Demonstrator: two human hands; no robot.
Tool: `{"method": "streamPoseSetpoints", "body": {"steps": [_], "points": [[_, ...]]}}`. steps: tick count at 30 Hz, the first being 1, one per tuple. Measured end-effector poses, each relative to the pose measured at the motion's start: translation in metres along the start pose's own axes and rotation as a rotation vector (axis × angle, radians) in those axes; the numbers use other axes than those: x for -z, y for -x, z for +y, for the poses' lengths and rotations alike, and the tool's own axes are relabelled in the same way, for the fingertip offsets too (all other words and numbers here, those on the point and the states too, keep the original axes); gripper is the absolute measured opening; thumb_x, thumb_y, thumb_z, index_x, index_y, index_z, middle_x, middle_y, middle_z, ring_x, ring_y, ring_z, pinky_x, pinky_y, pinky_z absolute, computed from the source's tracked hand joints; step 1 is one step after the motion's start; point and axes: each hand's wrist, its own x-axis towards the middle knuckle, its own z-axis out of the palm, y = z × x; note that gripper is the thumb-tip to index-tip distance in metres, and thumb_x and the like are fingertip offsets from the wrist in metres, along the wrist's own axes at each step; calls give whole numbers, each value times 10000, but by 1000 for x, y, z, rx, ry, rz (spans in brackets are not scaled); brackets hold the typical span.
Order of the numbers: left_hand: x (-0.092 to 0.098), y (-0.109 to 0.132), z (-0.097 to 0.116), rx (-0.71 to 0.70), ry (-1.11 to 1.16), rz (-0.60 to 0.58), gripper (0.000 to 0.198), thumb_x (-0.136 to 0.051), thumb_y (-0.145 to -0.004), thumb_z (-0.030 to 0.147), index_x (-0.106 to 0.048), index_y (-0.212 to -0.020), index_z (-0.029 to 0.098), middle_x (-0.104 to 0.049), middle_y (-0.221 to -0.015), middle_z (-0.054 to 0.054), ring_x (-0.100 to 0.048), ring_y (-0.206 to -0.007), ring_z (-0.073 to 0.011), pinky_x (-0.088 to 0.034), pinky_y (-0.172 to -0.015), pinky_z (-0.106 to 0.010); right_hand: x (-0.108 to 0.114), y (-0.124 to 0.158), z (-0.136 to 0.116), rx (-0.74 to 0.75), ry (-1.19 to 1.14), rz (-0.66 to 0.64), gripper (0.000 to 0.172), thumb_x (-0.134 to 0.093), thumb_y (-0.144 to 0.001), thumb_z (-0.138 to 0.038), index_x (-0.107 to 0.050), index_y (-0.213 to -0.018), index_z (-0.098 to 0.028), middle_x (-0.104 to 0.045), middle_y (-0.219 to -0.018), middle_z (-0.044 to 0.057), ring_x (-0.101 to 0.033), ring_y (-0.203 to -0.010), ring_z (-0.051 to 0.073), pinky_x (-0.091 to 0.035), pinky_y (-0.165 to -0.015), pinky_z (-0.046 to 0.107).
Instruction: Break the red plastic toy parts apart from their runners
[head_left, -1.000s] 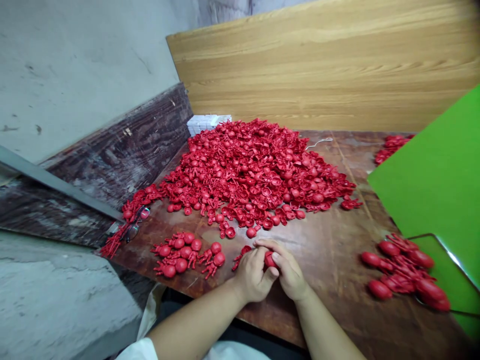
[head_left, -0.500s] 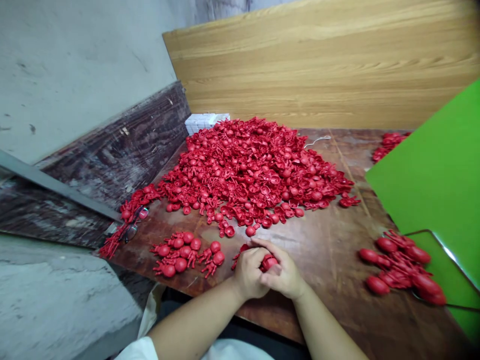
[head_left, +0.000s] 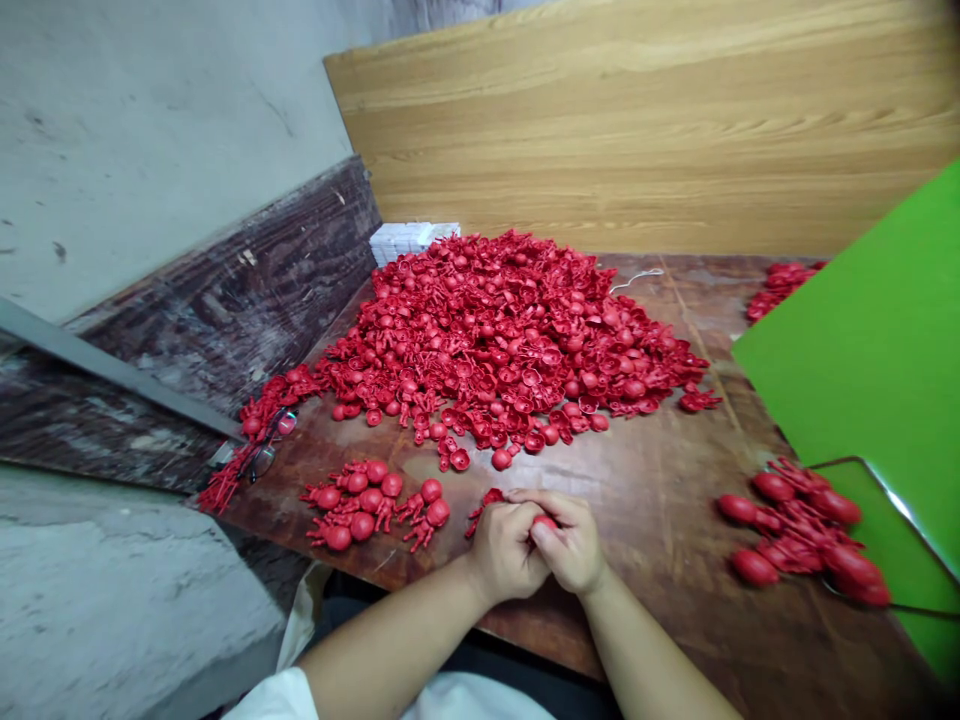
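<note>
Near the table's front edge, my left hand (head_left: 507, 552) and my right hand (head_left: 576, 548) are pressed together around a small red plastic figure (head_left: 544, 521). Only a bit of its round red surface shows between the fingers; the rest is hidden. My right thumb lies over it, and both hands are closed. Just behind my left hand rests another red piece (head_left: 487, 503), partly covered by the hand. To the left lies a small group of red figures (head_left: 361, 527) with round heads and thin limbs.
A large heap of red parts (head_left: 510, 340) covers the middle of the wooden table (head_left: 637, 500). Glasses (head_left: 262, 460) lie by more red pieces at left. At right are several figures (head_left: 802, 530) and a green panel (head_left: 862, 370). A wood-grain board (head_left: 637, 130) stands behind.
My hands have closed more tightly together, and my right thumb and fingers now cover more of the red figure. The heap and the groups on the table are unchanged.
</note>
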Motion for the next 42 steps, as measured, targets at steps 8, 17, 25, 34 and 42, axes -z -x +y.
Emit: {"method": "streamPoseSetpoints", "body": {"steps": [8,17,25,34,42], "points": [[-2,2,-2,59,17,11,295,-456,-930,446,-589,-849,195,-650,-796,-86,-643,-741,-223,-510,-668,-330,-1,-5,-6,-10,-81,-24,456,-641,-854,-388,-609,-1283,-238,-717,-1169,111,-695,-1035,295,-557,-922,447],[3,-3,3,158,57,43,319,-480,-962,398,-602,-1133,159,-647,-1014,-122,-620,-923,-252,-531,-821,-404,4,-9,-2,3,5,153,369,-646,-879,-393,-660,-1218,-249,-642,-1267,132,-579,-1214,332,-435,-1071,546],[-1,-6,5,279,104,208,305,-645,-889,331,-647,-1164,199,-740,-1029,-80,-699,-883,-205,-573,-814,-350,4,-13,-2,-64,-66,286,148,-716,-842,-328,-681,-951,-234,-654,-1098,105,-635,-1041,278,-529,-907,442],[0,-7,5,223,-55,19,264,-589,-911,422,-642,-832,175,-666,-745,-51,-621,-685,-187,-481,-651,-304,5,-11,5,-235,-273,314,202,-688,-850,-404,-580,-889,-239,-579,-817,16,-562,-742,188,-496,-704,322],[8,-1,0,196,116,-52,388,-393,-999,484,-563,-851,168,-576,-674,-20,-547,-595,-146,-411,-588,-275,13,-12,7,-160,-356,183,381,-634,-819,-542,-752,-986,-220,-677,-1033,102,-614,-1018,308,-487,-929,457]]}}
